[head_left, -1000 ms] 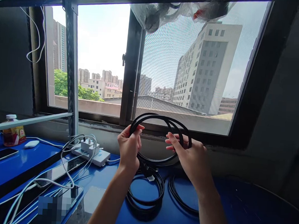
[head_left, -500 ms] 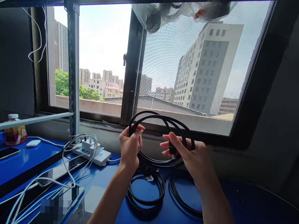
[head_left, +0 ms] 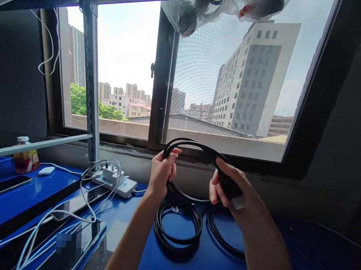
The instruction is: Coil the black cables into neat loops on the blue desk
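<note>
A coiled black cable [head_left: 195,144] is held up between both hands above the blue table. My left hand [head_left: 163,170] is closed around the left side of its loops. My right hand [head_left: 234,186] grips the right side, where a thick black connector with a pale tag lies against the palm. Below, a second coiled black cable [head_left: 177,241] rests on the table with a small white tag on it. Another black coil [head_left: 223,240] lies to its right, partly hidden behind my right forearm.
A white power strip [head_left: 120,186] with chargers and tangled white cables stands left of my hands. Phones [head_left: 6,186], a bottle [head_left: 24,159] and a white mouse-shaped item [head_left: 46,171] lie further left. A metal shelf post [head_left: 91,78] rises before the window.
My right hand has turned and closed over the connector, which now sits in the palm. The loops are drawn together on the right. The view has shifted slightly.
</note>
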The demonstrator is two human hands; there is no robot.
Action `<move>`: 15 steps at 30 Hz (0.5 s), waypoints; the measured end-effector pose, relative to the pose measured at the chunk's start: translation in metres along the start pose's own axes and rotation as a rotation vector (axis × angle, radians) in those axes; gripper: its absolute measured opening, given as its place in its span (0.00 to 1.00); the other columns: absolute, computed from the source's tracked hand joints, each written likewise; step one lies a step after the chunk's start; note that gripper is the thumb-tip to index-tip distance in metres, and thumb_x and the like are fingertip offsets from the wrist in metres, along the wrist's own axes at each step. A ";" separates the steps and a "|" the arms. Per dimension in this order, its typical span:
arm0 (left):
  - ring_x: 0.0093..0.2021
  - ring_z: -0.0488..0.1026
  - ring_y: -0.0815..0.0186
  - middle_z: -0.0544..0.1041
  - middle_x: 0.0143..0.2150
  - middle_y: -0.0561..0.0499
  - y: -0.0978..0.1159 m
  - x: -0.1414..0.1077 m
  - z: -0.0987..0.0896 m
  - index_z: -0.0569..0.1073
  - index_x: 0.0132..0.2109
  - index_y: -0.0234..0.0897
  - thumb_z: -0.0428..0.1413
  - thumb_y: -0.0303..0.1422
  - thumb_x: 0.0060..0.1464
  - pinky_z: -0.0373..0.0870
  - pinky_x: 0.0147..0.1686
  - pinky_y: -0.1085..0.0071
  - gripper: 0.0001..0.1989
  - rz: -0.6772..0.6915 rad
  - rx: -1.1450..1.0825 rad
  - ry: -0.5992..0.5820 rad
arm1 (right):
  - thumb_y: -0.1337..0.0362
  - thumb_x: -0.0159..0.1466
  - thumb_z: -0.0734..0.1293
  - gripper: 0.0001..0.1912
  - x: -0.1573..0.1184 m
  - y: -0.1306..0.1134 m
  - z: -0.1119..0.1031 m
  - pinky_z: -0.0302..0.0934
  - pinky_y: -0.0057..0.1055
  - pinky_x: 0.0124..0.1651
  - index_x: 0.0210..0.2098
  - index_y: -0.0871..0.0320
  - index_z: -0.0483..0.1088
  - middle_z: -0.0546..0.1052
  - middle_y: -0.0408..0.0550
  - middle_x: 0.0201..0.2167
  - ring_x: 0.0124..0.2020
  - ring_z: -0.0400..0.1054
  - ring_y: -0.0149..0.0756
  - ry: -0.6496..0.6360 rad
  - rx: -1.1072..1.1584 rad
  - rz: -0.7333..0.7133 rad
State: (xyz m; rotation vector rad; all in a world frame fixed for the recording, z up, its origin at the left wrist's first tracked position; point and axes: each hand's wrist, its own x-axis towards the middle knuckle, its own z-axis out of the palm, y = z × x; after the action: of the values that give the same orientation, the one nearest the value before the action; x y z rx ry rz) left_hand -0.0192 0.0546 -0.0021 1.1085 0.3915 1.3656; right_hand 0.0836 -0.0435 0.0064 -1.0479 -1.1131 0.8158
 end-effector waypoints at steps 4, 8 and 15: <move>0.09 0.45 0.79 0.51 0.08 0.66 -0.005 0.007 -0.006 0.76 0.30 0.33 0.55 0.32 0.36 0.38 0.11 0.78 0.11 -0.002 0.086 -0.025 | 0.41 0.46 0.70 0.27 0.002 0.004 0.001 0.55 0.23 0.17 0.09 0.58 0.67 0.67 0.47 0.08 0.10 0.60 0.27 -0.086 -0.041 0.022; 0.09 0.45 0.79 0.51 0.08 0.64 -0.001 0.009 -0.014 0.76 0.28 0.33 0.54 0.32 0.36 0.37 0.11 0.78 0.10 -0.047 0.155 -0.074 | 0.41 0.45 0.72 0.25 0.007 0.007 -0.003 0.60 0.22 0.20 0.19 0.60 0.74 0.72 0.46 0.14 0.14 0.65 0.28 -0.017 -0.104 -0.052; 0.10 0.45 0.79 0.51 0.08 0.62 0.007 0.010 -0.020 0.75 0.22 0.33 0.50 0.29 0.39 0.37 0.11 0.79 0.09 -0.080 0.322 -0.057 | 0.46 0.50 0.72 0.28 0.019 0.023 -0.007 0.63 0.26 0.21 0.43 0.59 0.76 0.78 0.48 0.28 0.18 0.70 0.33 0.300 -0.411 -0.379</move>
State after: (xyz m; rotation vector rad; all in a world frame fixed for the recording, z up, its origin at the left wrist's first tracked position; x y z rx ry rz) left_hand -0.0363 0.0701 -0.0020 1.3770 0.6235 1.2243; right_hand 0.0951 -0.0202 -0.0103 -1.1994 -1.1939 0.1200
